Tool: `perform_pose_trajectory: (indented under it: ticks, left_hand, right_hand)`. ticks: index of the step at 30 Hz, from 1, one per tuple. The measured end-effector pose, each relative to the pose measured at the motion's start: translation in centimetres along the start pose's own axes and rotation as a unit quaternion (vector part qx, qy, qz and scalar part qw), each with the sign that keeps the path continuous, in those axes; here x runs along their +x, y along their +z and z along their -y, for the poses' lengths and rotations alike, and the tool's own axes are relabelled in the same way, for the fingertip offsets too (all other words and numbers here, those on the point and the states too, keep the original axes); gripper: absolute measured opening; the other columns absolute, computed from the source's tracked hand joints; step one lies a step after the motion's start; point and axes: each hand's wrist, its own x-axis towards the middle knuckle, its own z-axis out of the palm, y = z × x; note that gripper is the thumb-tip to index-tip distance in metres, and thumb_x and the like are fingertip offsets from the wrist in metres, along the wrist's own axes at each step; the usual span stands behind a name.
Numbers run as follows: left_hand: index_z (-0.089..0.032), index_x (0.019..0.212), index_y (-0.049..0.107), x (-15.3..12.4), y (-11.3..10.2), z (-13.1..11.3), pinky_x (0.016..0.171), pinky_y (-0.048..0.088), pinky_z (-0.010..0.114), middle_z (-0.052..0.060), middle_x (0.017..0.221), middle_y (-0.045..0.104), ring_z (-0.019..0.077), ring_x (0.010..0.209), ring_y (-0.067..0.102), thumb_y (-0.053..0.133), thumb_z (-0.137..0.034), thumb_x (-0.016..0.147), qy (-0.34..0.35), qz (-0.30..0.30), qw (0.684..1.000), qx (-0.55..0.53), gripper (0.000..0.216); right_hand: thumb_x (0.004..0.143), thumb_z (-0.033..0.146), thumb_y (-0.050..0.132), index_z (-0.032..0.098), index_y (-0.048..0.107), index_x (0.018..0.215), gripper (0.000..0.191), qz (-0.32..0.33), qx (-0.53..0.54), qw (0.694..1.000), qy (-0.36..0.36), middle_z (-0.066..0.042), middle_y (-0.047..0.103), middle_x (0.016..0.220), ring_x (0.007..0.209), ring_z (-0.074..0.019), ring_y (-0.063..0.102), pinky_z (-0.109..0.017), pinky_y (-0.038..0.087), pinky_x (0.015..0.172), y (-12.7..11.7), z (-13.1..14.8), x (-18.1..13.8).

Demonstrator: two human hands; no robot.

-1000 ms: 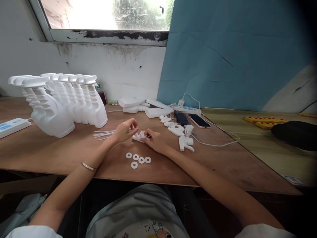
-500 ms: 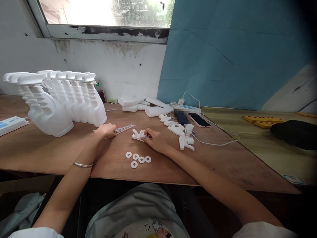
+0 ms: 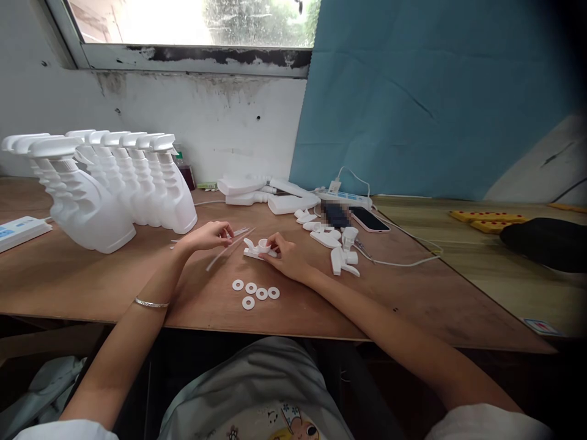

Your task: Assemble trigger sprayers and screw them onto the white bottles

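Observation:
My right hand rests on the wooden table, fingers closed on a white trigger sprayer head lying in front of me. My left hand pinches one thin translucent dip tube that slants down toward me, lifted off the small bundle of tubes beside it. Several white ring washers lie in a cluster just nearer me than the sprayer head. A silver bangle sits on my left wrist.
A row of white spray bottles stands at the left, a power strip beyond it. More sprayer heads, lying bottles, a phone, a second power strip and cable lie behind. Yellow blocks and a black pouch are right.
My left hand went from the sprayer head out left to the tube bundle, then came back toward the middle with one tube pinched. My right hand stayed on the sprayer head.

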Motion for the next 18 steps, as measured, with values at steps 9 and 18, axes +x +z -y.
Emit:
perform_pose_trajectory:
  ticks: [9,18]
  left_hand:
    - [-0.016,0.054,0.059,0.0,0.5,-0.9,0.048,0.031,0.023,0.003,0.058,0.06,0.0127,0.053,0.049,0.051,-0.062,0.065,-0.067,0.161,0.984,0.046,0.048]
    - [-0.015,0.057,0.063,0.2,1.0,-1.4,0.048,0.031,0.02,0.0,0.055,0.057,0.0115,0.054,0.048,0.059,-0.033,0.057,-0.032,0.222,0.974,-0.013,0.018]
  right_hand:
    - [0.075,0.033,0.059,0.021,0.043,0.085,0.023,-0.001,-0.003,1.0,-0.002,-0.003,0.06,0.081,0.071,-0.0155,0.058,-0.029,0.045,0.066,0.0,0.0,0.0]
    - [0.075,0.033,0.058,0.02,0.044,0.086,0.022,-0.003,-0.003,1.0,0.002,-0.003,0.059,0.08,0.071,-0.0154,0.058,-0.028,0.045,0.065,0.0,0.1,0.0]
